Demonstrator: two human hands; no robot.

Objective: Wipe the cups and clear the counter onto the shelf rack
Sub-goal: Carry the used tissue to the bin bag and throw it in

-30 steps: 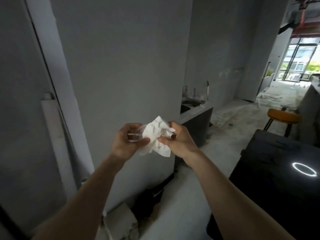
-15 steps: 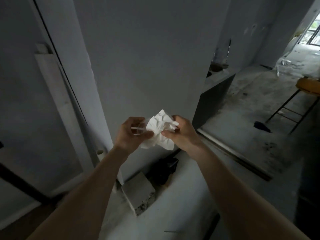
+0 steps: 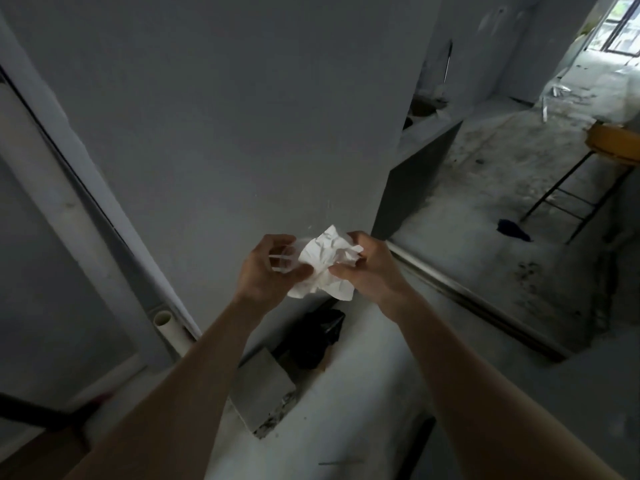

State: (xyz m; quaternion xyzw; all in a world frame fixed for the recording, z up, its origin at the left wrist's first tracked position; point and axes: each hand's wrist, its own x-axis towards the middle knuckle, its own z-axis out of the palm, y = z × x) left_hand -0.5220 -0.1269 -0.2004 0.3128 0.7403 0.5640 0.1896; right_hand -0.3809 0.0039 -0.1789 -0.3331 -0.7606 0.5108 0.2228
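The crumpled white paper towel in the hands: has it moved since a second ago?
Cannot tell. The crumpled white paper towel sits between the left hand and right hand as before; the grey wall shifts because the head camera turned.

You've got: 2 hands, left hand and right hand. 1 clear cup. 1 crumpled tissue. 1 stool. 1 concrete block. 1 black bag.

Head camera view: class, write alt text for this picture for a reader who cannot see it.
Two bare hands meet in front of a grey wall: the left hand grips a clear cup while the right hand presses a crumpled white paper towel against it. Below lie a concrete block and a black bag; an orange stool stands far right.
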